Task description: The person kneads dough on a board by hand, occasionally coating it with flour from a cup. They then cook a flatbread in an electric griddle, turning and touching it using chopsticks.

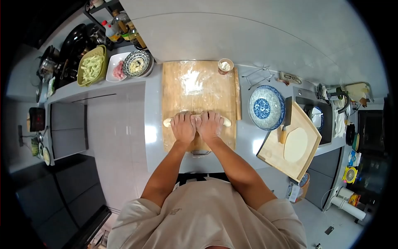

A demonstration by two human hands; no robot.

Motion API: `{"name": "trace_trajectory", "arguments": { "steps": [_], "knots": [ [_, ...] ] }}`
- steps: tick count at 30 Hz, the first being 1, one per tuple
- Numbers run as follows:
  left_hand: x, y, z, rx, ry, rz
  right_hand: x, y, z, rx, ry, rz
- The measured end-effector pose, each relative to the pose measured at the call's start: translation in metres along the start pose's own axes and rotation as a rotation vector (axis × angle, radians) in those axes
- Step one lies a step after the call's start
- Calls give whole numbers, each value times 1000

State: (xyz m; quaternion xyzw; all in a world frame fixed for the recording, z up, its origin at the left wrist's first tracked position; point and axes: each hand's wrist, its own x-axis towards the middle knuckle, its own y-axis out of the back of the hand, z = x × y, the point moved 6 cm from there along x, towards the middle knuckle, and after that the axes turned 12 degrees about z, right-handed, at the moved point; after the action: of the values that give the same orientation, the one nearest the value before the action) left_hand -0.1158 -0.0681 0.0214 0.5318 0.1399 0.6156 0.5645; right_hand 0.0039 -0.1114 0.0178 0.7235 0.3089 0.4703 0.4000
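Note:
On the floured wooden board point(199, 91), a pale roll of dough point(226, 122) lies crosswise, its two ends showing past my hands. My left hand point(183, 128) curls over its left part and my right hand point(209, 125) over its right part, the two side by side with thumbs close together. A small cup of flour point(225, 66) stands at the board's back right corner. Along the right edge lies a rolling pin point(238, 95).
To the right are a blue-patterned bowl point(265, 108), a knife point(286, 120) and a wooden tray point(273, 153) holding flat dough point(296, 144). At the back left stand a green basket point(92, 66), a white dish point(117, 68), a patterned bowl point(137, 64) and bottles point(122, 27).

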Motion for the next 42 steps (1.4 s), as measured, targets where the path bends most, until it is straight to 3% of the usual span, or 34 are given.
{"name": "trace_trajectory", "arguments": {
  "steps": [6, 16, 20, 22, 23, 27, 30, 35, 42],
  "knots": [
    [41, -32, -9, 124, 77, -108, 42, -35, 8, -122, -73, -246],
    [131, -100, -29, 89, 75, -147, 135, -89, 21, -58, -96, -99],
    [117, -98, -32, -24, 84, -296, 129, -86, 32, 160, -142, -262],
    [110, -74, -29, -84, 270, -533, 114, -86, 37, 345, -233, -407],
    [103, -59, -24, -116, 366, -655, 106, -73, 37, 353, -226, -335],
    [82, -32, -4, -68, 337, -625, 78, -18, 24, 278, -153, -93],
    [50, -27, 8, 49, 115, -435, 41, 4, 14, 95, -34, 103],
    [10, -18, 3, 21, -115, -92, -8, 2, 8, -50, -3, 125],
    [26, -32, 1, 41, -144, -35, 2, -13, 3, -199, -59, 163]
  ]
}}
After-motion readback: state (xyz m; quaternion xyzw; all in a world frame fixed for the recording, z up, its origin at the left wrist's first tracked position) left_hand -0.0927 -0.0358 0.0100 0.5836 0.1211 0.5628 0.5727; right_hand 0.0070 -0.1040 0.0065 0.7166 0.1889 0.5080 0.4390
